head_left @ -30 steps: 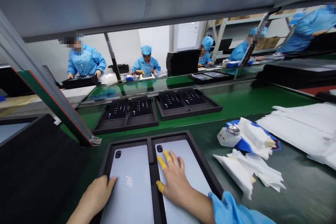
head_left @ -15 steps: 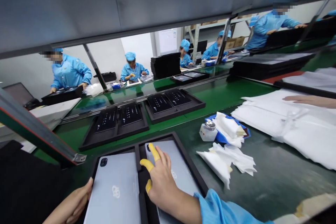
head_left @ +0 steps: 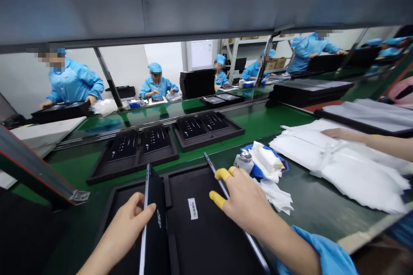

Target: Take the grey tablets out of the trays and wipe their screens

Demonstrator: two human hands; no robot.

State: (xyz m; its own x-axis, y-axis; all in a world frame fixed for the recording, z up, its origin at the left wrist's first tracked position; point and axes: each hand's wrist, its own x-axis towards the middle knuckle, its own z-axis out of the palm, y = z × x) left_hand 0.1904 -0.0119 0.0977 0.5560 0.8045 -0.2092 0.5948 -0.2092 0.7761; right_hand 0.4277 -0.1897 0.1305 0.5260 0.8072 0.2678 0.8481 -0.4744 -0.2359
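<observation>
My left hand (head_left: 121, 227) grips a tablet (head_left: 156, 223) by its long side, thumb across it. The tablet stands on edge over the left compartment of a black two-compartment tray (head_left: 206, 245). A second tablet (head_left: 258, 252), also tipped up on edge, is in my right hand (head_left: 247, 200) at the tray's right side. Yellow finger cots cover some of this hand's fingers. The tray's right compartment shows a white barcode label (head_left: 192, 209) on its floor.
Two trays of dark-screened tablets (head_left: 125, 145) (head_left: 189, 126) lie beyond on the green belt. Right of my tray are a metal-topped bottle (head_left: 244, 161), a blue box of wipes (head_left: 266, 159), white sheets (head_left: 335, 154) and another person's arm (head_left: 383, 144). A metal panel (head_left: 206, 4) hangs overhead.
Both tablets, which lay flat with their silver backs up in the tray, have been lifted on edge. The right compartment's floor has come into view. My view has shifted slightly right.
</observation>
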